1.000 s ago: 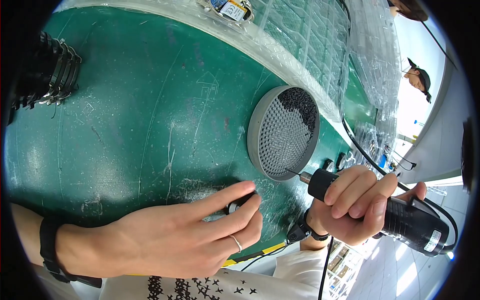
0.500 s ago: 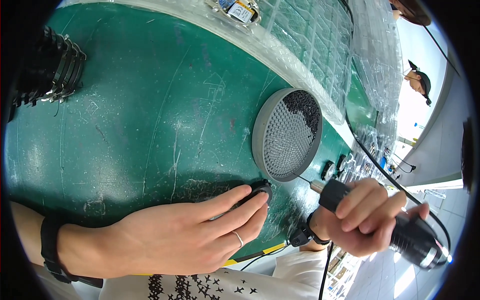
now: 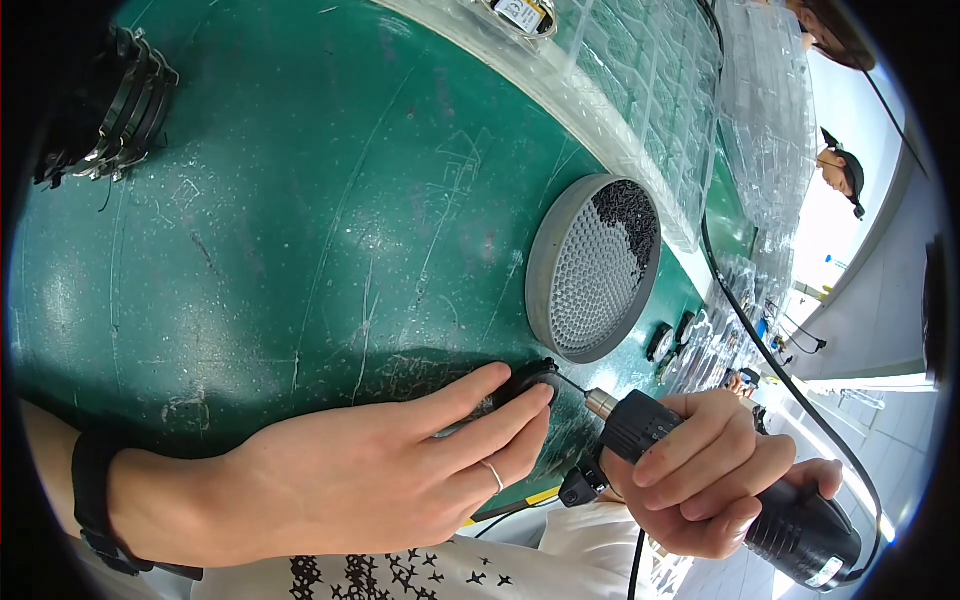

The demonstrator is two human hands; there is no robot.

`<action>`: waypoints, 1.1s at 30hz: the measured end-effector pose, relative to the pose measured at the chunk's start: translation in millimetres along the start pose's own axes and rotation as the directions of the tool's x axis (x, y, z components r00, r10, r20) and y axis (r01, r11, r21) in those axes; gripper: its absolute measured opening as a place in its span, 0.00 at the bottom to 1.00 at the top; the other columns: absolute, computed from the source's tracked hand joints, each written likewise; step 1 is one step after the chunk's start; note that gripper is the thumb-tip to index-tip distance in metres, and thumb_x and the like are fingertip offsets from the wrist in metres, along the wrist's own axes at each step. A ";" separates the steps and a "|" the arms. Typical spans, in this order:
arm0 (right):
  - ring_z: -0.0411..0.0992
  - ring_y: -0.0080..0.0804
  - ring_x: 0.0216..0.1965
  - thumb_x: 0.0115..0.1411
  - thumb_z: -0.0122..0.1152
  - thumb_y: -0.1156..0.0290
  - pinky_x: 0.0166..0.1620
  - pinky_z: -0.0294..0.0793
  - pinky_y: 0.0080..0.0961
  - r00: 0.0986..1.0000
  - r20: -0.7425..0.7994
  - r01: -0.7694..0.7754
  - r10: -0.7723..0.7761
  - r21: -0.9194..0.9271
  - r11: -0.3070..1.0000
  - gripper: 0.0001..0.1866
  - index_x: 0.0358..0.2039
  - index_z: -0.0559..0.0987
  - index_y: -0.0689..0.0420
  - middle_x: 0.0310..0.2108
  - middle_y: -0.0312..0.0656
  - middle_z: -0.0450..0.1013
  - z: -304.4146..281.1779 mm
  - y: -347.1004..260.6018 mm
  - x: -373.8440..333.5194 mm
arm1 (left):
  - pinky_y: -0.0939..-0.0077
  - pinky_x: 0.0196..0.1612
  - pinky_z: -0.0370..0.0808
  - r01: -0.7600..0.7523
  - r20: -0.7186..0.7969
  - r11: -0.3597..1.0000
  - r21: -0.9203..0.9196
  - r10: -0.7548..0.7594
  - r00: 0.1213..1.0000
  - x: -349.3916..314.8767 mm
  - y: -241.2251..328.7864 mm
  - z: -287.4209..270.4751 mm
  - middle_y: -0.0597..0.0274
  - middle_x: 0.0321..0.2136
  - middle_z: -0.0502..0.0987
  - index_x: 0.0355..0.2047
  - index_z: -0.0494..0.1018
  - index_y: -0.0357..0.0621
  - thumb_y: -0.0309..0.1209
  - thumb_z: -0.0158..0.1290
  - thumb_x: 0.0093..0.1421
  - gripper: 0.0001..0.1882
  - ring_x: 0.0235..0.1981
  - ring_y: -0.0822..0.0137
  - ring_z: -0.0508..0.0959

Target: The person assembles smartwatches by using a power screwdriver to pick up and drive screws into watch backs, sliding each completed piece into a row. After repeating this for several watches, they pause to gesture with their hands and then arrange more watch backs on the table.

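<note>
My left hand lies low over the green bench, its fingers pressed down on a small round black part that they partly hide. Wrapped round the black electric screwdriver is my right hand. The screwdriver's thin bit points left and its tip is at the edge of the black part; whether it touches a screw is too small to tell. Just beyond stands a round grey tray with a dimpled floor and many small dark screws heaped along its far right side.
A stack of black parts with metal bands stands at the far left. Clear plastic trays line the far side. Small round parts lie right of the grey tray. The screwdriver's cable runs along the right. Another person is further off.
My right hand has brought the screwdriver left and down, its bit moving from beside the grey tray to the black part. My left hand keeps its hold on the part.
</note>
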State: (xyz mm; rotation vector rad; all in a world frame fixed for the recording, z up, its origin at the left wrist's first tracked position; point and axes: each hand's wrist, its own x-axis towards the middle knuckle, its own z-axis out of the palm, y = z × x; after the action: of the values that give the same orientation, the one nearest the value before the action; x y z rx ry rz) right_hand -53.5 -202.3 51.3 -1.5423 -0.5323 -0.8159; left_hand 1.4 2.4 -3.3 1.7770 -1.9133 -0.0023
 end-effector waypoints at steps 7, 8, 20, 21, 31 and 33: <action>0.67 0.20 0.12 0.64 0.55 0.78 0.16 0.76 0.16 1.000 -0.003 -0.001 0.001 -0.004 1.000 0.26 0.61 0.61 0.67 0.21 0.38 0.67 2.8 -0.9 2.3 | 0.55 0.70 0.64 0.001 0.006 1.000 0.004 -0.001 1.000 -1.7 -0.9 -1.9 0.57 0.61 0.74 0.50 0.82 0.40 0.39 0.50 0.60 0.23 0.67 0.56 0.67; 0.66 0.20 0.12 0.64 0.55 0.78 0.15 0.76 0.16 1.000 0.000 -0.002 0.002 -0.002 1.000 0.26 0.61 0.61 0.67 0.21 0.38 0.67 1.7 -1.6 2.8 | 0.57 0.69 0.65 -0.014 0.007 1.000 -0.003 0.014 1.000 -1.3 -2.3 -2.3 0.58 0.59 0.75 0.49 0.82 0.40 0.38 0.51 0.59 0.22 0.66 0.57 0.69; 0.64 0.20 0.11 0.64 0.57 0.79 0.13 0.73 0.16 0.994 -0.089 -0.037 0.057 0.213 0.976 0.26 0.59 0.59 0.66 0.21 0.37 0.66 14.3 -27.7 3.4 | 0.70 0.42 0.69 0.324 -0.097 0.800 -0.506 -0.426 0.900 7.9 -6.8 2.4 0.67 0.33 0.73 0.34 0.74 0.46 0.32 0.63 0.56 0.10 0.35 0.68 0.74; 0.64 0.20 0.11 0.64 0.57 0.79 0.13 0.73 0.16 0.994 -0.093 -0.029 0.051 0.227 0.973 0.26 0.59 0.59 0.65 0.21 0.37 0.66 16.0 -28.2 1.7 | 0.71 0.41 0.68 0.303 -0.114 0.814 -0.496 -0.407 0.906 9.1 -7.0 4.2 0.68 0.33 0.72 0.34 0.74 0.46 0.32 0.63 0.56 0.10 0.35 0.68 0.73; 0.66 0.21 0.10 0.63 0.58 0.79 0.12 0.75 0.15 0.996 -0.074 -0.038 0.058 0.247 0.968 0.28 0.60 0.56 0.63 0.21 0.37 0.66 31.6 -28.0 -10.3 | 0.73 0.40 0.66 0.255 -0.053 0.878 -0.405 -0.301 0.952 2.9 -7.9 2.8 0.68 0.28 0.70 0.29 0.72 0.47 0.34 0.62 0.57 0.09 0.34 0.69 0.72; 0.66 0.21 0.10 0.63 0.58 0.79 0.12 0.75 0.15 0.996 -0.059 -0.043 0.061 0.258 0.965 0.28 0.60 0.56 0.63 0.20 0.37 0.67 32.1 -27.7 -11.3 | 0.73 0.40 0.66 0.237 -0.086 0.887 -0.397 -0.293 0.952 1.5 -7.3 5.1 0.68 0.27 0.69 0.27 0.72 0.47 0.33 0.60 0.57 0.08 0.34 0.69 0.72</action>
State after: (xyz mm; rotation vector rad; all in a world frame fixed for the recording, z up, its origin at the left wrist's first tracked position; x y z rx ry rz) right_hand -75.2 -165.4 61.0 -1.2813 -0.5247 -0.7249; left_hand 6.2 -1.8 -9.7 1.6996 -1.4352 -0.3167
